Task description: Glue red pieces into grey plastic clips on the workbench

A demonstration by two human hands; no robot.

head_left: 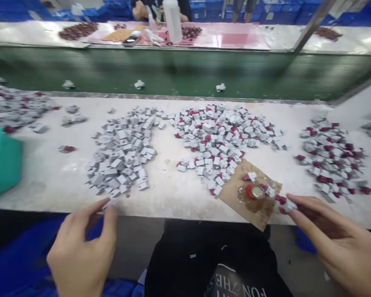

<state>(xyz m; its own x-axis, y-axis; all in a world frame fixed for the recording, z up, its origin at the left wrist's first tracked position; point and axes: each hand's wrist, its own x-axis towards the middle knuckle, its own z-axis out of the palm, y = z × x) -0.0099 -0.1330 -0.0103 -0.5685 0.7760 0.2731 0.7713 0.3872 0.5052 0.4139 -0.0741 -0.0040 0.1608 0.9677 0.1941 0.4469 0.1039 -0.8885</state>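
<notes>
My left hand (85, 247) is at the table's front edge, its thumb and index finger pinched on a small grey part (106, 203), just below a pile of grey parts (120, 152). On the right, the fingertips of my right hand (330, 235) grip a grey and dark red part (287, 203). That part is beside a piece of brown cardboard (235, 196) bearing a small round red container (250, 191) in a wet patch and a couple of loose parts. Behind the cardboard spreads a mixed pile of grey and dark red parts (216, 136).
Another mixed pile (330, 159) lies at the right, and one (15, 105) at the far left behind a teal basket (10, 165). Beyond the white table (167, 202) runs a green belt (111, 68) with several grey parts. A person's hand (140, 10) shows across it.
</notes>
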